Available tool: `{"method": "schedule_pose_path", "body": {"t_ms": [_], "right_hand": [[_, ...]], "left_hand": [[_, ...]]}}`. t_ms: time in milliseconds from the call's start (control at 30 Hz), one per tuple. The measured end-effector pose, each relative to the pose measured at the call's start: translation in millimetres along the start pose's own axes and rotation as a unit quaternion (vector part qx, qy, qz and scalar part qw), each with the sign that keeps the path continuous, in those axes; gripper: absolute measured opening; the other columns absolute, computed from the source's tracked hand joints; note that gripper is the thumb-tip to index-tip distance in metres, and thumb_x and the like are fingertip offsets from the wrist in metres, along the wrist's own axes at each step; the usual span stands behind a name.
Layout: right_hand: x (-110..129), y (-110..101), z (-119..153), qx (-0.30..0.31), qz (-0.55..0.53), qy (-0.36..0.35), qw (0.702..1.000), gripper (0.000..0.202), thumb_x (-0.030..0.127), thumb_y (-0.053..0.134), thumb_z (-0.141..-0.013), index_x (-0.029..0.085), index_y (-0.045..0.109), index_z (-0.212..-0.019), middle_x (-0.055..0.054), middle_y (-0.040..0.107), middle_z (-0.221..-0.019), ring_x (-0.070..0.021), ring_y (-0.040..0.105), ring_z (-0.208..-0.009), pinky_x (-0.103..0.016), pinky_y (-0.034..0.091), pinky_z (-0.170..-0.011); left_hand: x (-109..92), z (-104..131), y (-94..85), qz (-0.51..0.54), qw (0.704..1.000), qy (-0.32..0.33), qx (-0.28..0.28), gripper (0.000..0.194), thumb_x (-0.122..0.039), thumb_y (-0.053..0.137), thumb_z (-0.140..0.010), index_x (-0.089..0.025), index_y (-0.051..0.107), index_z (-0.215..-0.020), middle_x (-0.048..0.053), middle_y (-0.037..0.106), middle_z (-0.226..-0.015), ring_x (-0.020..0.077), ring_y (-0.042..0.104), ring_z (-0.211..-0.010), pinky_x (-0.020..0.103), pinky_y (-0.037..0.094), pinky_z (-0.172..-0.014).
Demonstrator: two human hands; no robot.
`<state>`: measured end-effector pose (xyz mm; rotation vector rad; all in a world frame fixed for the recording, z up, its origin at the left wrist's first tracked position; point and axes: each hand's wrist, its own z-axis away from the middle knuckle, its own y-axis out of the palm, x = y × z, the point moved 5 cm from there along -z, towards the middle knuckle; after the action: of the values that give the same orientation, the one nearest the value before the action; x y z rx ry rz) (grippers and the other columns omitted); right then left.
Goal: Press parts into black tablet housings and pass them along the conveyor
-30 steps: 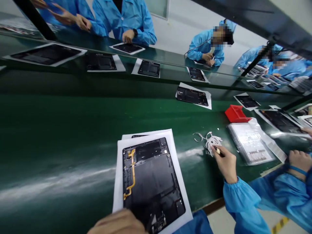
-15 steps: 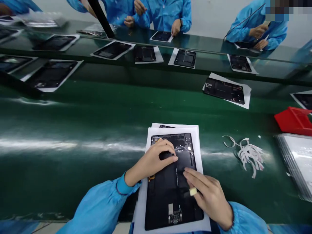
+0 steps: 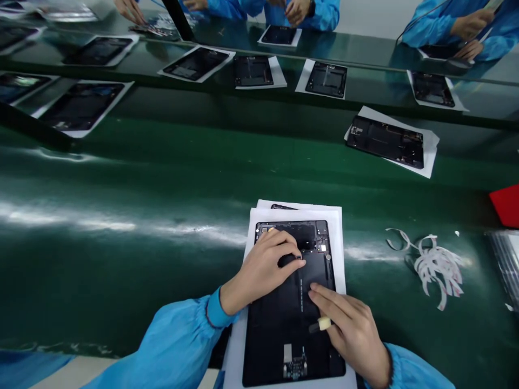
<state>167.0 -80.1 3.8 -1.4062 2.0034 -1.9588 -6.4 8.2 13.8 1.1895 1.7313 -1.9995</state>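
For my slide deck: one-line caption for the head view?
Both hands, left and right, press on an open tablet lying on white paper on a green belt.

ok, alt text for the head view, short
Both hands press on an open black tablet chassis lying on white paper on a green belt: left hand near its top, right hand lower. White peeled strips lie to the right.

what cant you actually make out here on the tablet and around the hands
Head view only:
- Tablet middle: covered by the left hand and right hand.
- Small pale piece at the right fingers: too small to identify.
- Second tablet underneath: hidden by the white sheet.
- Red tray: cut by the right edge.
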Motion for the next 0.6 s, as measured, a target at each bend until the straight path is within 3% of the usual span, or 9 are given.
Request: {"method": "schedule_pose_path", "body": {"t_ms": [233, 300, 367, 533, 600], "right_hand": [[1, -1, -3, -0.007, 0.006, -0.007, 1.0, 0.05, -0.002, 0.035, -0.083, 0.015, 0.06, -0.123, -0.006, 0.064, -0.127, -0.0173, 0.069, -0.095, -0.031, 0.059, -0.077], [3, -4, -4, -0.01, 0.021, -0.014, 1.0, 0.048, -0.002, 0.035, -0.085, 0.013, 0.061, -0.122, -0.007, 0.064, -0.126, -0.0174, 0.069, -0.093, -0.03, 0.058, -0.076], [9, -10, -5, -0.013, 0.047, -0.033, 0.998, 0.045, -0.001, 0.035, -0.087, 0.01, 0.062, -0.121, -0.01, 0.065, -0.125, -0.0179, 0.07, -0.09, -0.03, 0.058, -0.074], [37, -13, 2, 0.086, 0.117, -0.114, 0.983, 0.043, 0.005, 0.033, -0.093, 0.01, 0.059, -0.126, -0.009, 0.065, -0.124, -0.016, 0.07, -0.078, -0.027, 0.056, -0.063], [43, -9, 2, 0.115, 0.139, -0.121, 0.976, 0.045, 0.004, 0.03, -0.092, 0.009, 0.059, -0.127, -0.008, 0.066, -0.123, -0.016, 0.07, -0.075, -0.027, 0.055, -0.06]], "left_hand": [[2, 2, 1.2, -0.01, 1.0, 0.013, -0.006, 0.008, -0.028, 0.065, -0.088, -0.022, 0.065, -0.083, 0.001, 0.064, -0.095, 0.0201, 0.056, -0.088, 0.04, 0.038, -0.088], [3, 2, 1.6, -0.01, 1.0, 0.011, -0.006, 0.007, -0.029, 0.066, -0.087, -0.022, 0.063, -0.089, 0.001, 0.064, -0.096, 0.0208, 0.057, -0.09, 0.042, 0.038, -0.09], [4, 3, 1.8, -0.006, 1.0, 0.003, -0.012, 0.019, -0.028, 0.068, -0.086, -0.023, 0.059, -0.101, 0.001, 0.063, -0.098, 0.0215, 0.057, -0.092, 0.042, 0.04, -0.092], [5, 6, 1.6, 0.027, 0.999, -0.004, -0.026, 0.046, -0.026, 0.068, -0.085, -0.027, 0.045, -0.125, 0.003, 0.06, -0.106, 0.0219, 0.058, -0.097, 0.043, 0.043, -0.095], [4, 9, -3.8, 0.074, 0.996, 0.002, -0.057, 0.057, -0.026, 0.065, -0.087, -0.028, 0.034, -0.136, 0.005, 0.057, -0.115, 0.022, 0.056, -0.104, 0.041, 0.044, -0.096]]}}
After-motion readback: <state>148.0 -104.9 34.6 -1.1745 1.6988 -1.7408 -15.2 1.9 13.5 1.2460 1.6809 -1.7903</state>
